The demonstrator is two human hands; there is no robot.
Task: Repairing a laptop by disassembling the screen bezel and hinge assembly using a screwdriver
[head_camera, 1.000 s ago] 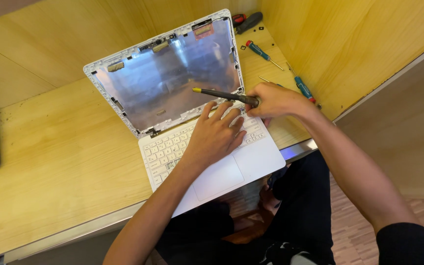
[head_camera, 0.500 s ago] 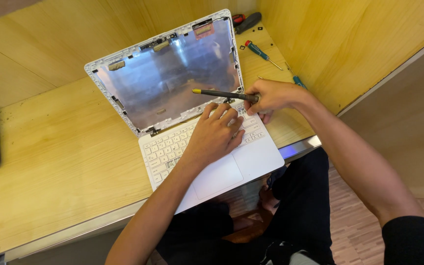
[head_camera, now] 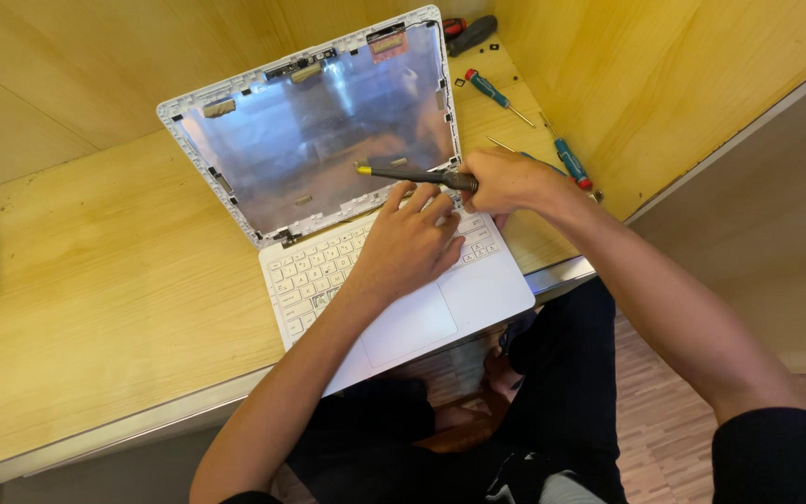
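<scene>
Head view: laptop [head_camera: 394, 308] overhangs pale wooden desk [head_camera: 95, 308]; wooden walls [head_camera: 664, 65].

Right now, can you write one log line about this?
left hand: resting on white laptop keyboard | right hand: holding screwdriver over bare lid shell | spare screwdrivers on wooden desk
</scene>
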